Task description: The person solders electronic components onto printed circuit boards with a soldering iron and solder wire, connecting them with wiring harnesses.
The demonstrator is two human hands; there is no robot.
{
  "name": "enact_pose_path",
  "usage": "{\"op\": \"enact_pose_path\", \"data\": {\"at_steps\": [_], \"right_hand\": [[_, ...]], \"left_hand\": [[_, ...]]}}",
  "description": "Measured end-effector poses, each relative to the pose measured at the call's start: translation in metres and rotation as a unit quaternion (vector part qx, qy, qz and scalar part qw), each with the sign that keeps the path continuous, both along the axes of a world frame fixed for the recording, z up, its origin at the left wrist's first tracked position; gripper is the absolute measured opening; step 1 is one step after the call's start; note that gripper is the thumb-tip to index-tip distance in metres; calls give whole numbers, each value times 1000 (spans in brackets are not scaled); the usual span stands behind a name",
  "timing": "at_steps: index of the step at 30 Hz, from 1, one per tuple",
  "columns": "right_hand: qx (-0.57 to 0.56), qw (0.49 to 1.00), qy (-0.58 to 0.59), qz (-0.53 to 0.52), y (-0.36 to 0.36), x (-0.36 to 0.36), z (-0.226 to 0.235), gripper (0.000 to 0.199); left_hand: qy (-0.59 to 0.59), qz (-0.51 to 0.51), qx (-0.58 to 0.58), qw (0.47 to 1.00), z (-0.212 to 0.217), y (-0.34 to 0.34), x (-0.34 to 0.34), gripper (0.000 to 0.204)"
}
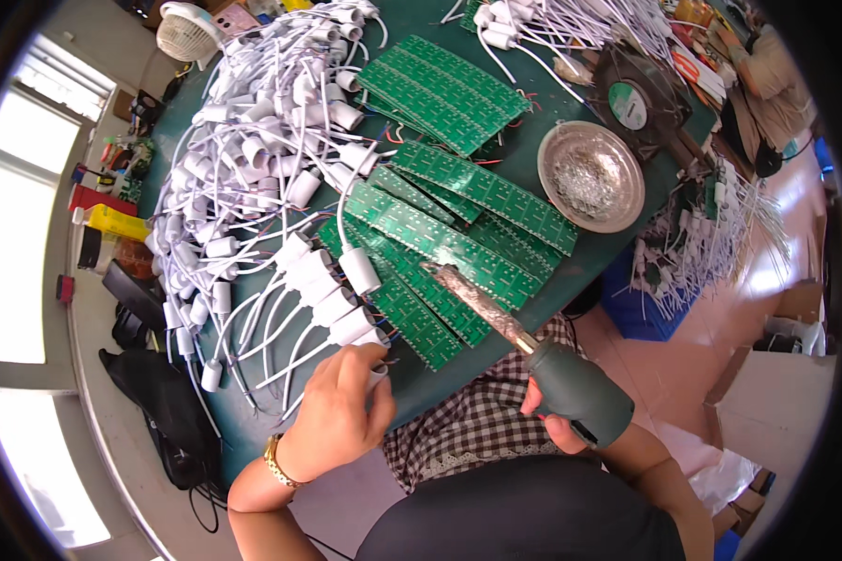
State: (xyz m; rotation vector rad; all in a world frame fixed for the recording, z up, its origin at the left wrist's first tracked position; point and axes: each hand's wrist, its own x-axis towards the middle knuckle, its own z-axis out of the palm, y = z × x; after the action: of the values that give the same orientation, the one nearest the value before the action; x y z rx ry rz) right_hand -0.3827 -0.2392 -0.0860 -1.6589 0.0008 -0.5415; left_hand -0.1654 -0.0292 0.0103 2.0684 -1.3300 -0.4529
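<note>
My left hand [339, 411] is closed, thumb and fingers pinched round a white cylindrical cable end [377, 375] with thin bare wire ends poking out. Held by its dark green handle in my closed right hand [554, 427] is a soldering iron [482, 307]. Its worn, crusted tip lies above the green circuit board strips [430, 238], pointing up and left; whether it touches them I cannot tell. Several more white cylinders [332, 304] stand in a slanting row along the boards' left edge, cables trailing left. Another white cylinder [359, 269] rests across a strip.
A large heap of white cabled cylinders [253, 150] covers the table's left. Larger green board panels [440, 89] lie farther back. At right stand a round dish of silvery scraps [591, 178] and a dark fan-like device [641, 98]. A blue crate [641, 313] sits below the table.
</note>
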Motion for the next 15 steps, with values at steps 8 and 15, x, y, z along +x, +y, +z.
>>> {"op": "enact_pose_path", "data": {"at_steps": [8, 15], "right_hand": [[-21, 972, 205, 110, -10, -6, 28, 36], [71, 974, 195, 90, 11, -13, 10, 29]], "left_hand": [[-277, -8, -115, 954, -54, -6, -3, 42], [-241, 49, -166, 955, -54, -17, 4, 27]]}}
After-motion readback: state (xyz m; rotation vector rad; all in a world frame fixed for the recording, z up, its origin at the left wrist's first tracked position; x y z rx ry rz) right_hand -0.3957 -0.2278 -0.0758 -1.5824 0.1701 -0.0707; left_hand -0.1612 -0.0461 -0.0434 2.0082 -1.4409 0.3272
